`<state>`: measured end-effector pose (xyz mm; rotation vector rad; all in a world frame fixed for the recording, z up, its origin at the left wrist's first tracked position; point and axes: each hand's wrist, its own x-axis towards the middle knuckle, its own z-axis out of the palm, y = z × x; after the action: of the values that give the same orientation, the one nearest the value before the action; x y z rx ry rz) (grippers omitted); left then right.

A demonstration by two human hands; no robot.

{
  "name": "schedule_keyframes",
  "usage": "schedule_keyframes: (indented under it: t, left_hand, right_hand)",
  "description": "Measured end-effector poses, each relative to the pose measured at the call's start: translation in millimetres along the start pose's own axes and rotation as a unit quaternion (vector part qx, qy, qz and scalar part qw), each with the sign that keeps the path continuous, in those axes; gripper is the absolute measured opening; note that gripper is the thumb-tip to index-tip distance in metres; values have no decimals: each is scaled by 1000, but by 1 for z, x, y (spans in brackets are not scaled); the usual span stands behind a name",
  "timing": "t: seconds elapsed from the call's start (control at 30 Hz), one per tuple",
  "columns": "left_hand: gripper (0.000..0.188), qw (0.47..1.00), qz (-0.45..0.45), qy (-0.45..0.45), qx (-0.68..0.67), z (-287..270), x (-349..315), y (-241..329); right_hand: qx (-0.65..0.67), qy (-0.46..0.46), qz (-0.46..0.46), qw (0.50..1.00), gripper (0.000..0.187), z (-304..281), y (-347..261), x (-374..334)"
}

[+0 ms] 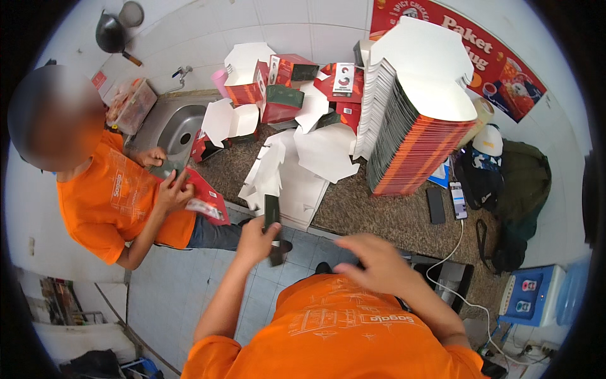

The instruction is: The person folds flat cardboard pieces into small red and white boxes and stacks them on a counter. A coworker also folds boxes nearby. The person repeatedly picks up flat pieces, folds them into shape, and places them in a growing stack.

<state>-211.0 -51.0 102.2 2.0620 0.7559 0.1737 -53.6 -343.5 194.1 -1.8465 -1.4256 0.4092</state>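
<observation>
My left hand (255,242) is closed on a partly folded cardboard food box (267,169). The box's white inside faces up, and a dark green side panel stands by my thumb. It is held over the counter's front edge, just above a flat white sheet of card (297,202). Nothing is in my right hand (377,263), which hovers before my body to the right with its fingers apart, slightly blurred. An unfolded white box blank (326,153) lies on the counter beyond the held box.
A tall stack of flat box blanks (413,142) stands at the right, with two phones (435,205) and a backpack (521,180) beyond. Folded boxes (243,82) crowd the wall side. At left, a co-worker (123,196) handles a red box blank (205,192) near the sink (180,129).
</observation>
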Motion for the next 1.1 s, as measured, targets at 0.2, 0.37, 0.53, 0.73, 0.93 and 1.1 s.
schedule_keyframes:
  t: [0.2,0.37,0.53,0.73,0.93,1.1]
  left_hand:
    - [11,876,-19,52,-480,46,-11,58]
    - [15,841,-71,72,-531,42,-10,72]
    - [10,891,12,63,-448,54,-8,43]
    - [10,879,3,30,-476,97,27,-19]
    - [18,917,17,160,-364,14,-58,25]
    - [27,907,-27,200,-371,-51,-117,30]
  right_hand:
    - [-47,42,-221,973,79,87,36,48]
    - [105,68,-176,976,78,82,37,54]
    - [604,59,121,786,78,89,48,56]
    - [347,-30,164,923,38,89,71,90]
    - [362,-53,362,857,26,108,149,79]
    - [538,-3,408,737,29,168,194,80]
